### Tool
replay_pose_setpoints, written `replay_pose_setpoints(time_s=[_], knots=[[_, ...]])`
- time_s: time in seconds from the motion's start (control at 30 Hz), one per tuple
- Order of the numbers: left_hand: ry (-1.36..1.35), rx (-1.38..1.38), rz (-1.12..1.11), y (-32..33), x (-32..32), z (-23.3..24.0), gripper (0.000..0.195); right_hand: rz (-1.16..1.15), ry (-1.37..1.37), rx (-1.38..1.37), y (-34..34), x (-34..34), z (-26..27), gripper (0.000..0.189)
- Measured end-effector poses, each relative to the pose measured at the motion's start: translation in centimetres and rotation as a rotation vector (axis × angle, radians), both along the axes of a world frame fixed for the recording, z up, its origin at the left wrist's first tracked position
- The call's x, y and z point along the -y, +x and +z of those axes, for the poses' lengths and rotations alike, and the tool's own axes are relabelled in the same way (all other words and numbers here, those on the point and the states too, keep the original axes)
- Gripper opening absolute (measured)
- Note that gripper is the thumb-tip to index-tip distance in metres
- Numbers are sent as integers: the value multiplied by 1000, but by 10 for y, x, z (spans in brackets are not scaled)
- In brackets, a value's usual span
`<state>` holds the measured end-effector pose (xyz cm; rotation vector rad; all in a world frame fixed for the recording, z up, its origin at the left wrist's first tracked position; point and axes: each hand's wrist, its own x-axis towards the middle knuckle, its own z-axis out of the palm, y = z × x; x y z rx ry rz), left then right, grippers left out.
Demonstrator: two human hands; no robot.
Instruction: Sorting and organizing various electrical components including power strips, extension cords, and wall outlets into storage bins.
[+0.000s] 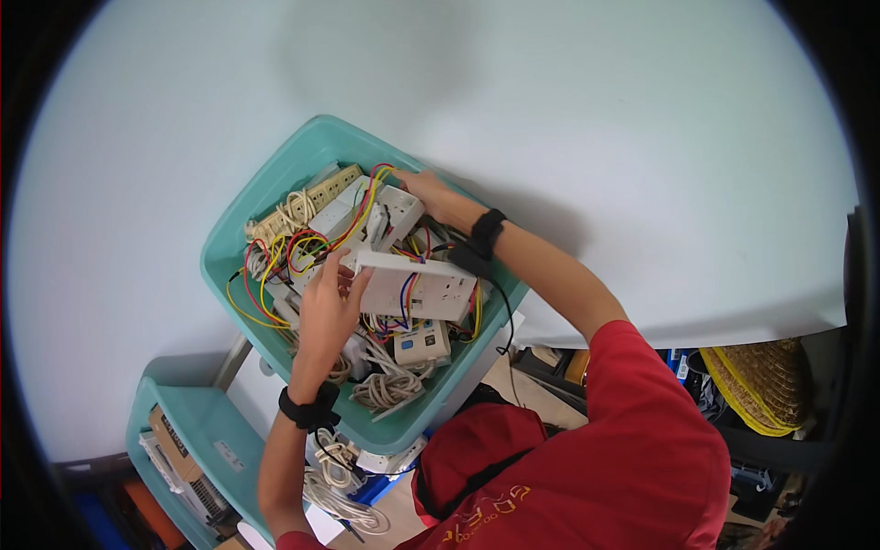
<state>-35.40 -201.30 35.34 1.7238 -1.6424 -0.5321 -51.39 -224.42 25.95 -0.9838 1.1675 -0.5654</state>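
A turquoise plastic bin (230,265) holds a jumble of electrical parts and cables. My left hand (328,306) grips the left end of a white socket panel (419,292), tilted up on its edge, with blue and red wires across it. At the bin's far right side, my right hand (430,196) reaches in beside a white socket box (402,206). Its fingertips are partly hidden near red and yellow wires (375,185), so its hold is unclear. A cream power strip (330,192) lies behind, and a beige socket unit (419,347) sits nearer me.
A second turquoise bin (199,419) at lower left contains cardboard and white parts. Coiled white cables (337,481) hang below the main bin. A white sheet (653,172) spreads behind and to the right. A straw hat (760,385) lies among shelved items at right.
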Motion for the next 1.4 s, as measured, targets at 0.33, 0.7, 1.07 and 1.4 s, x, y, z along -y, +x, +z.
replay_pose_setpoints(time_s=[0.33,0.7,1.07,1.4], knots=[[522,-452,214,37,33,-47,53,883,-832,-512,-72,-88,124,68],[621,-493,105,25,22,-22,50,1306,-800,-540,-63,-50,78,86],[365,8,-145,5,-42,-28,62,1269,-1175,-646,-44,-57,69,97],[459,243,-163,-33,-13,-33,71,1131,-955,-584,-20,-6,52,92]])
